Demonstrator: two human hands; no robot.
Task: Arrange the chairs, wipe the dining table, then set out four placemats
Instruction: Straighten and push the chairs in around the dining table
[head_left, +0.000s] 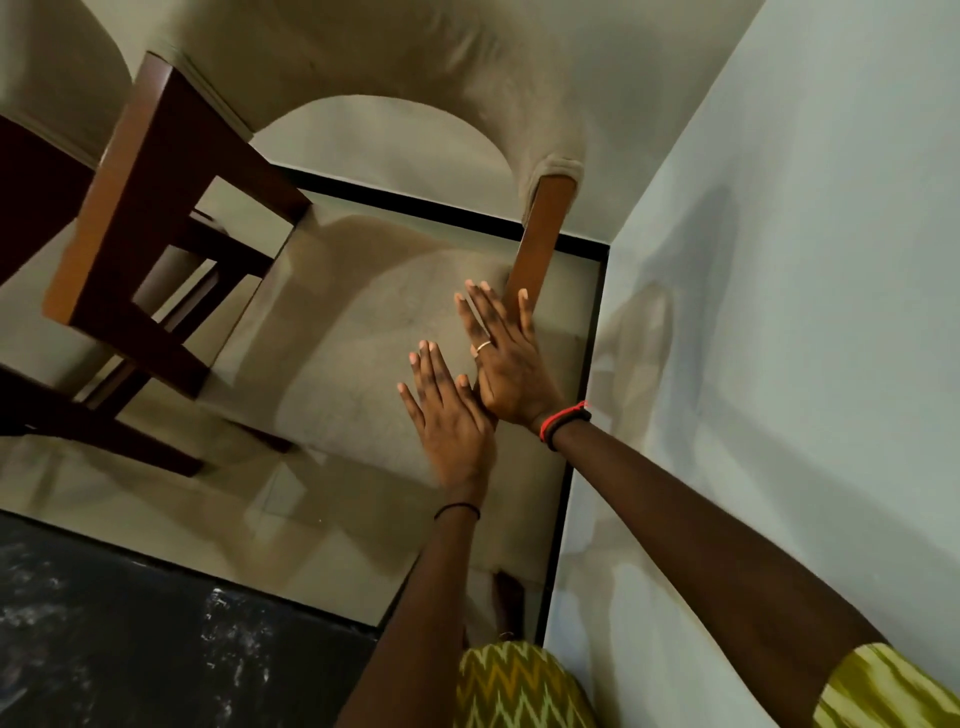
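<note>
A beige upholstered chair (395, 57) with an arched back fills the top of the view. Its light wooden leg (540, 228) comes down to the glossy floor near the wall corner. My right hand (501, 358), with a ring and a red thread at the wrist, has straight fingers lying against the lower end of that leg. My left hand (449, 415), with a thin black band at the wrist, is flat with spread fingers just below and left of the right hand, touching its heel. Neither hand holds anything. No table, cloth or placemats are in view.
A second chair with a dark brown wooden frame (140, 218) stands at the left. A pale blue wall (779, 312) runs down the right side, close to my arms. The beige floor tile (322, 395) has a black border, and a black speckled strip (130, 639) lies at the bottom left.
</note>
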